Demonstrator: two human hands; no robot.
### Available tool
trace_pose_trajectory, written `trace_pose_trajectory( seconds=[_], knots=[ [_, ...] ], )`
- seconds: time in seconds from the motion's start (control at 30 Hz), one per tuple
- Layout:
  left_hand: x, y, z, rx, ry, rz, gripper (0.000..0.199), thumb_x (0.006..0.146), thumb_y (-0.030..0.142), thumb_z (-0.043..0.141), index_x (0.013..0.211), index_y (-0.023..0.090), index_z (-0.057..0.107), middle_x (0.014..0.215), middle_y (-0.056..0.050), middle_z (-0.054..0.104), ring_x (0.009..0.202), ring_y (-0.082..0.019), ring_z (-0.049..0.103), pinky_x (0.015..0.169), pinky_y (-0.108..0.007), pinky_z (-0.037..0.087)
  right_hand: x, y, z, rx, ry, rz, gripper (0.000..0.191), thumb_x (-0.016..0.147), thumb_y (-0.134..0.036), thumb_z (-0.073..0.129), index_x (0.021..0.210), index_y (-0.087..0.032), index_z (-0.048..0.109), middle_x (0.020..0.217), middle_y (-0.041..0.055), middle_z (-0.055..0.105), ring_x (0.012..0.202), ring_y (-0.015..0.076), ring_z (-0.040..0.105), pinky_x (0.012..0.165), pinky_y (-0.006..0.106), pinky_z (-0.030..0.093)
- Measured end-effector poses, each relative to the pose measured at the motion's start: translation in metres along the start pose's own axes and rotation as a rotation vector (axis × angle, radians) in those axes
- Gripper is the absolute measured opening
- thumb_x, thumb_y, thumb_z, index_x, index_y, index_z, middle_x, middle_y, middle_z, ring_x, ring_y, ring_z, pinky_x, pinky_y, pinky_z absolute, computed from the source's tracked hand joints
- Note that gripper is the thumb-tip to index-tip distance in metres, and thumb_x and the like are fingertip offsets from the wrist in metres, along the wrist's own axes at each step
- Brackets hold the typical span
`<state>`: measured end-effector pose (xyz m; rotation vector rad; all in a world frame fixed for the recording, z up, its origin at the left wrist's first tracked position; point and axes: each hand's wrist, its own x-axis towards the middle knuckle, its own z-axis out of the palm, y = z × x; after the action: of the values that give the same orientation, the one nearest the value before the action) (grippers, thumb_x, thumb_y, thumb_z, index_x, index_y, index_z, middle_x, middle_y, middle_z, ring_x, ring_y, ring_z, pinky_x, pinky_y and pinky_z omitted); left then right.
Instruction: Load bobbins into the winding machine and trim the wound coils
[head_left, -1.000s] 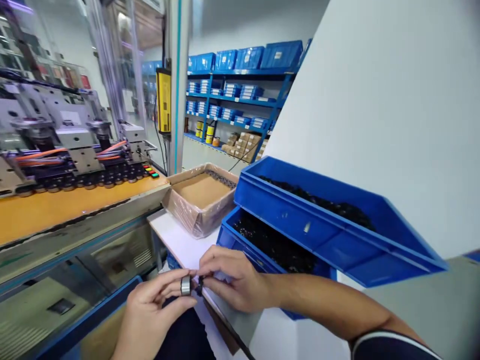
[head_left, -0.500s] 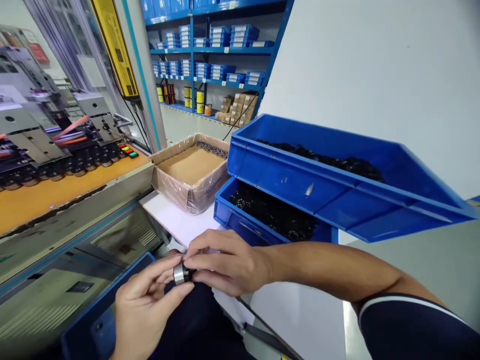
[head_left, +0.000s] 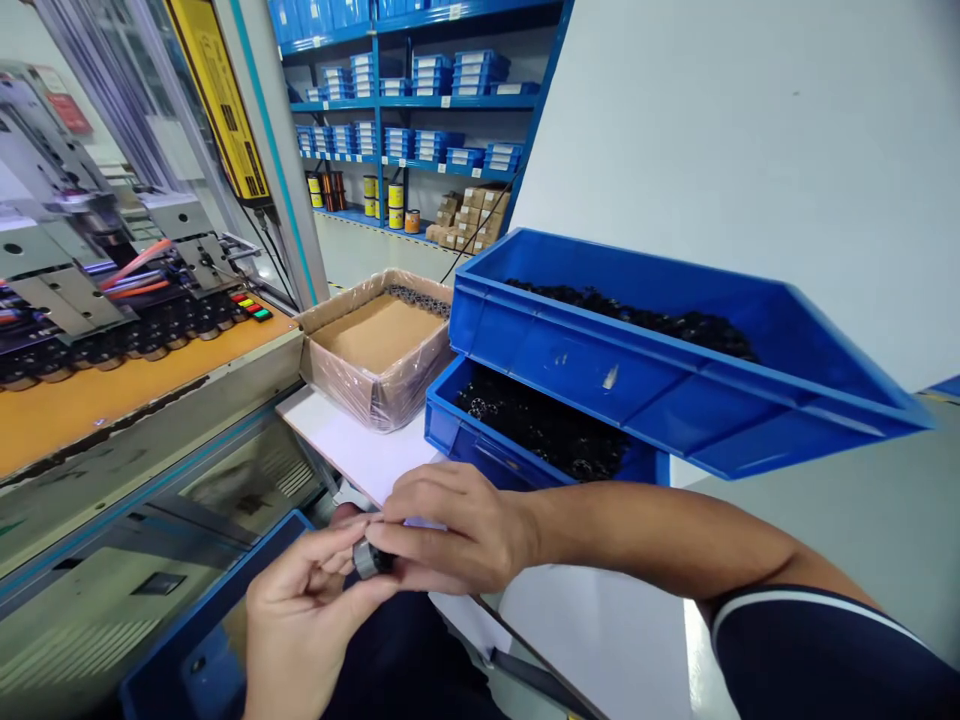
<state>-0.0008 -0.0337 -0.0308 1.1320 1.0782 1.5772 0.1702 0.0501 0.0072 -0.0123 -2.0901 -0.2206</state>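
Between my two hands is a small motor stator core [head_left: 365, 560], a silver-grey metal ring with a black plastic end piece [head_left: 385, 562] on its right side. My left hand [head_left: 304, 590] is closed on the ring, thumb below and fingers above. My right hand [head_left: 457, 535] comes from the right with its fingers closed around the black end piece. Its fingertips touch those of my left hand, so part of the piece is hidden. Whether the end piece is fully seated against the ring cannot be seen.
A plastic-lined carton [head_left: 337, 375] holds cardboard and metal rings. Right of it, an upper blue bin [head_left: 585, 350] and a lower blue bin [head_left: 465, 430] hold black parts. On the left, a machine with an orange ledge [head_left: 150, 400] carries a row of cores. Another blue bin [head_left: 172, 640] sits below.
Both hands have shifted slightly right and down with the core. The ring has tilted, and my fingers now cover more of it. The camera view has moved a little.
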Motion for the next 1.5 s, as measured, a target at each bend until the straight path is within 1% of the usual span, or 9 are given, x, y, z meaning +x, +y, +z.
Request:
trace_pose_trajectory(
  seconds=[0.1, 0.27, 0.37, 0.53, 0.7, 0.8, 1.0, 1.1, 1.5],
  knots=[
    [0.001, 0.004, 0.003, 0.021, 0.015, 0.076, 0.03, 0.067, 0.028, 0.089, 0.095, 0.031, 0.077, 0.097, 0.004, 0.082, 0.086, -0.015, 0.078, 0.075, -0.014, 0.061, 0.001, -0.001, -0.001, -0.036, 0.013, -0.032, 0.023, 0.096, -0.02, 0.055, 0.098, 0.0, 0.066, 0.083, 0.0111, 0.066, 0.08, 0.0186, 0.065, 0.07, 0.03, 0.062],
    [0.013, 0.021, -0.015, 0.497, -0.156, 0.612, 0.032, 0.073, 0.012, 0.082, 0.101, 0.026, 0.078, 0.097, 0.002, 0.078, 0.085, -0.012, 0.075, 0.081, -0.015, 0.059, 0.005, -0.009, -0.003, 0.12, 0.002, 0.075, 0.015, 0.092, -0.01, 0.056, 0.095, 0.002, 0.065, 0.088, 0.0148, 0.069, 0.085, 0.0186, 0.067, 0.081, 0.029, 0.062],
    [0.013, 0.024, -0.021, 0.619, -0.142, 0.724, 0.026, 0.075, 0.008, 0.079, 0.097, 0.022, 0.077, 0.09, 0.002, 0.077, 0.077, -0.009, 0.073, 0.079, -0.013, 0.058, 0.005, -0.012, -0.003, 0.18, -0.022, 0.13, 0.015, 0.093, -0.009, 0.054, 0.096, 0.001, 0.064, 0.088, 0.0149, 0.069, 0.086, 0.0181, 0.067, 0.08, 0.029, 0.062],
    [0.009, 0.017, -0.012, 0.404, -0.09, 0.443, 0.026, 0.071, 0.019, 0.085, 0.093, 0.027, 0.076, 0.098, 0.001, 0.077, 0.091, -0.014, 0.074, 0.081, -0.016, 0.059, 0.004, -0.011, -0.003, 0.121, -0.057, 0.106, 0.013, 0.092, -0.009, 0.054, 0.099, -0.002, 0.063, 0.087, 0.0132, 0.07, 0.084, 0.018, 0.066, 0.075, 0.031, 0.06],
    [0.015, 0.011, 0.001, -0.069, -0.114, 0.009, 0.021, 0.075, 0.037, 0.083, 0.095, 0.032, 0.08, 0.082, 0.0, 0.08, 0.069, -0.01, 0.075, 0.067, -0.013, 0.059, 0.002, -0.006, 0.002, 0.099, -0.027, 0.199, 0.014, 0.095, -0.019, 0.058, 0.1, -0.007, 0.063, 0.095, 0.0119, 0.071, 0.09, 0.0181, 0.065, 0.081, 0.033, 0.057],
    [0.015, 0.005, 0.002, -0.215, -0.118, -0.101, 0.027, 0.077, 0.045, 0.079, 0.1, 0.031, 0.08, 0.083, -0.003, 0.081, 0.069, -0.013, 0.076, 0.067, -0.017, 0.061, 0.0, -0.003, 0.005, 0.107, 0.017, 0.205, 0.015, 0.097, -0.021, 0.058, 0.096, -0.008, 0.064, 0.093, 0.0096, 0.071, 0.089, 0.0157, 0.065, 0.082, 0.029, 0.055],
    [0.018, -0.006, -0.013, 0.16, -0.101, 0.32, 0.024, 0.082, 0.015, 0.074, 0.103, 0.027, 0.074, 0.109, -0.002, 0.073, 0.103, -0.014, 0.068, 0.085, -0.017, 0.057, -0.004, -0.002, 0.005, 0.066, 0.026, 0.154, 0.021, 0.099, -0.022, 0.056, 0.094, -0.005, 0.067, 0.091, 0.01, 0.07, 0.086, 0.0159, 0.062, 0.082, 0.028, 0.052],
    [0.022, -0.008, -0.013, 0.266, -0.161, 0.454, 0.023, 0.083, 0.008, 0.069, 0.098, 0.024, 0.073, 0.105, -0.002, 0.067, 0.101, -0.012, 0.065, 0.087, -0.017, 0.055, -0.004, -0.003, 0.002, 0.07, -0.004, 0.174, 0.02, 0.099, -0.018, 0.053, 0.094, -0.004, 0.066, 0.087, 0.0097, 0.069, 0.082, 0.0158, 0.06, 0.08, 0.028, 0.051],
    [0.034, 0.023, -0.027, 0.75, -0.205, 0.253, 0.023, 0.088, 0.038, 0.061, 0.099, 0.02, 0.07, 0.074, -0.002, 0.072, 0.068, -0.016, 0.07, 0.063, -0.024, 0.057, -0.003, -0.006, -0.002, 0.048, -0.278, 0.329, 0.015, 0.097, -0.02, 0.054, 0.106, -0.01, 0.06, 0.093, 0.01, 0.066, 0.086, 0.0196, 0.06, 0.076, 0.033, 0.052]
  ],
)
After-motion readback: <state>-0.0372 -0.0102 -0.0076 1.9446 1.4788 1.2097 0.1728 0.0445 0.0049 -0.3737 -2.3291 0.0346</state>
